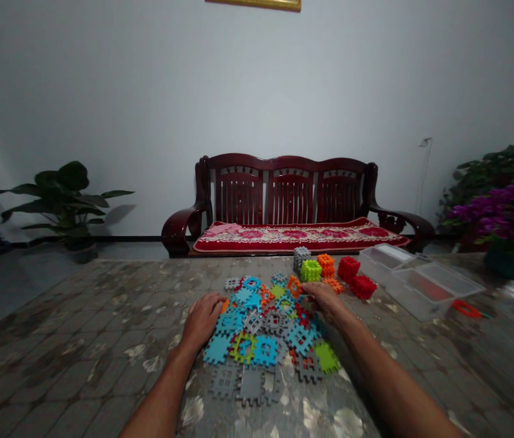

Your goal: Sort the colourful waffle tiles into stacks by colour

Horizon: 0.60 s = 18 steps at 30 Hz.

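Between the fingertips of my right hand (326, 299) is an orange interlocking tile (294, 286) with a cut-out centre, tilted up above the pile. My left hand (204, 319) rests at the pile's left edge, its fingers curled against another orange interlocking tile (224, 306), mostly covered by them. Spread between both hands lie several toothed plastic tiles: blue ones (266, 350), grey ones (251, 383) and green ones (326, 356), many overlapping. Some have window-like cut-outs and others are solid.
Behind the pile stand stacks of tiles: grey (302, 258), green (311, 271), orange (325, 265) and red (363, 286). Clear plastic boxes (421, 292) lie to the right, near a red-orange piece (466, 308). A wooden bench (289, 163) stands beyond the patterned table (115, 340).
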Motion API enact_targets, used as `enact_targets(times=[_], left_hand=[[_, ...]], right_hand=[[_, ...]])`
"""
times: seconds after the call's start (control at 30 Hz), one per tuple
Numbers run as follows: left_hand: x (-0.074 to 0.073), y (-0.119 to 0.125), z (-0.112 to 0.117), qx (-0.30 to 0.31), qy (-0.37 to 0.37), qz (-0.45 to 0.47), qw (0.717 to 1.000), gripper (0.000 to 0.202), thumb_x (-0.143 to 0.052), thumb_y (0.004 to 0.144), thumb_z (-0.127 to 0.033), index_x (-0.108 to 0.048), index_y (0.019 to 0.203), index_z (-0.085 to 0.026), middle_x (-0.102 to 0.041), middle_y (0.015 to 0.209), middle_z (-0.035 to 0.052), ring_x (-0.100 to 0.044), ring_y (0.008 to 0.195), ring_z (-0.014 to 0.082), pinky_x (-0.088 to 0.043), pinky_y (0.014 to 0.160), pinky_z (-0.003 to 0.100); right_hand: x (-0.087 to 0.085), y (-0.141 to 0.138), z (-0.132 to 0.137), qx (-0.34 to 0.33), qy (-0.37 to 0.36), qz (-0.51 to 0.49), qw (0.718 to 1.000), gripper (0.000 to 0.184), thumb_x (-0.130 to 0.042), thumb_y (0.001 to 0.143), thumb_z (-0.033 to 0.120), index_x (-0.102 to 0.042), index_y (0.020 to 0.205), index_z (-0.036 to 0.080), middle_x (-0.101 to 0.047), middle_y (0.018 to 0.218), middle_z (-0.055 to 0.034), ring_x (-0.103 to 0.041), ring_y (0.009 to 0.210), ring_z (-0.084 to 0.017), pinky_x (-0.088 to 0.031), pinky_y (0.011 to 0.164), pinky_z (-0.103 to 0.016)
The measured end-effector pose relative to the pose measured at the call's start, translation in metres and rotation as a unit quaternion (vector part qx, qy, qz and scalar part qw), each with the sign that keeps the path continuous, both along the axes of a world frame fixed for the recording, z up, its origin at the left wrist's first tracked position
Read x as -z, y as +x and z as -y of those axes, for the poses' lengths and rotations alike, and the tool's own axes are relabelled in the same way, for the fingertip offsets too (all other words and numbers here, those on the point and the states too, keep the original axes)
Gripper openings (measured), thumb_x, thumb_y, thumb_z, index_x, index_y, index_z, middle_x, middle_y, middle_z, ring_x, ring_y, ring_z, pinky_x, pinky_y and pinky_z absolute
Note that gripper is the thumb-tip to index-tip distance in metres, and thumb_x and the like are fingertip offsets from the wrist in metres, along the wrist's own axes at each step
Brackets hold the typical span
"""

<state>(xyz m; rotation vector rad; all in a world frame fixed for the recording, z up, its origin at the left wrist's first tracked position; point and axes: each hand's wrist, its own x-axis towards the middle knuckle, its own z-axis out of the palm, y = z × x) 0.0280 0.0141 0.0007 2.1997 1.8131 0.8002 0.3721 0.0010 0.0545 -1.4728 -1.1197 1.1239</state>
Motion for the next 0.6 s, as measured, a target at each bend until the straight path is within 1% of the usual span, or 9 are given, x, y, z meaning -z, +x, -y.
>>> enact_targets(times=[0.1, 0.2, 0.27, 0.33, 0.4, 0.43, 0.47, 0.53, 0.6], left_hand=[[0.001, -0.001, -0.002, 0.000, -0.001, -0.002, 1.000, 0.038, -0.040, 0.096, -0.029, -0.075, 0.110, -0.024, -0.071, 0.130, 0.0059, -0.060, 0.127, 0.0218, -0.040, 0.115, 0.042], [0.002, -0.002, -0.003, 0.006, -0.004, -0.006, 1.000, 0.038, -0.040, 0.096, -0.030, -0.075, 0.111, -0.024, -0.071, 0.129, 0.0055, -0.061, 0.126, 0.0212, -0.041, 0.115, 0.040], [0.003, -0.003, -0.004, 0.006, -0.003, -0.011, 1.000, 0.039, -0.039, 0.096, -0.031, -0.075, 0.111, -0.025, -0.071, 0.130, 0.0050, -0.060, 0.127, 0.0209, -0.040, 0.115, 0.040], [0.004, -0.003, -0.004, 0.005, -0.002, -0.016, 1.000, 0.040, -0.037, 0.097, -0.031, -0.075, 0.111, -0.025, -0.071, 0.131, 0.0052, -0.060, 0.127, 0.0211, -0.040, 0.115, 0.041], [0.005, -0.004, -0.004, 0.007, -0.001, -0.016, 1.000, 0.042, -0.036, 0.097, -0.032, -0.074, 0.112, -0.025, -0.070, 0.131, 0.0057, -0.060, 0.128, 0.0217, -0.040, 0.115, 0.043], [0.006, -0.004, -0.005, 0.007, 0.001, -0.015, 1.000, 0.042, -0.036, 0.097, -0.032, -0.074, 0.112, -0.025, -0.070, 0.132, 0.0058, -0.060, 0.127, 0.0219, -0.040, 0.115, 0.043], [0.007, -0.005, -0.005, 0.007, 0.002, -0.012, 1.000, 0.042, -0.036, 0.096, -0.033, -0.074, 0.112, -0.025, -0.070, 0.132, 0.0059, -0.060, 0.127, 0.0220, -0.040, 0.115, 0.043], [0.009, -0.006, -0.007, 0.005, 0.003, -0.005, 1.000, 0.041, -0.038, 0.095, -0.033, -0.074, 0.111, -0.025, -0.070, 0.132, 0.0056, -0.060, 0.127, 0.0224, -0.040, 0.115, 0.043], [0.011, -0.007, -0.008, 0.007, 0.003, 0.002, 1.000, 0.040, -0.040, 0.095, -0.033, -0.075, 0.111, -0.025, -0.071, 0.131, 0.0056, -0.060, 0.127, 0.0233, -0.041, 0.114, 0.043]], right_hand=[[0.006, 0.025, 0.013, 0.026, -0.017, 0.012, 0.999, 0.024, -0.065, 0.073, 0.039, -0.055, 0.061, 0.020, -0.055, 0.049, 0.0016, -0.042, 0.041, -0.009, -0.028, 0.038, -0.018], [0.016, 0.044, 0.022, 0.050, -0.017, 0.041, 0.998, 0.028, -0.061, 0.073, 0.037, -0.050, 0.054, 0.022, -0.051, 0.045, 0.0017, -0.037, 0.038, -0.009, -0.026, 0.038, -0.020], [0.021, 0.053, 0.025, 0.070, -0.008, 0.066, 0.995, 0.026, -0.060, 0.072, 0.034, -0.050, 0.051, 0.021, -0.050, 0.044, 0.0015, -0.038, 0.039, -0.009, -0.027, 0.040, -0.022], [0.026, 0.059, 0.027, 0.095, 0.010, 0.091, 0.991, 0.020, -0.060, 0.070, 0.030, -0.054, 0.053, 0.021, -0.054, 0.048, 0.0004, -0.046, 0.045, -0.012, -0.033, 0.045, -0.022], [0.030, 0.062, 0.030, 0.116, 0.038, 0.144, 0.982, 0.009, -0.059, 0.067, 0.025, -0.062, 0.060, 0.019, -0.065, 0.060, -0.0024, -0.059, 0.059, -0.016, -0.043, 0.056, -0.024], [0.031, 0.063, 0.031, 0.121, 0.054, 0.184, 0.974, 0.009, -0.059, 0.067, 0.023, -0.067, 0.067, 0.019, -0.070, 0.070, -0.0042, -0.065, 0.069, -0.019, -0.047, 0.064, -0.026], [0.032, 0.062, 0.033, 0.122, 0.066, 0.229, 0.963, 0.016, -0.058, 0.068, 0.023, -0.071, 0.076, 0.018, -0.074, 0.082, -0.0062, -0.069, 0.079, -0.021, -0.050, 0.073, -0.028], [0.032, 0.058, 0.036, 0.110, 0.075, 0.321, 0.938, 0.029, -0.057, 0.072, 0.023, -0.074, 0.095, 0.016, -0.076, 0.103, -0.0102, -0.070, 0.097, -0.024, -0.050, 0.087, -0.032], [0.031, 0.051, 0.039, 0.085, 0.062, 0.388, 0.916, 0.037, -0.058, 0.077, 0.027, -0.073, 0.110, 0.015, -0.074, 0.116, -0.0125, -0.068, 0.107, -0.026, -0.048, 0.093, -0.033]])
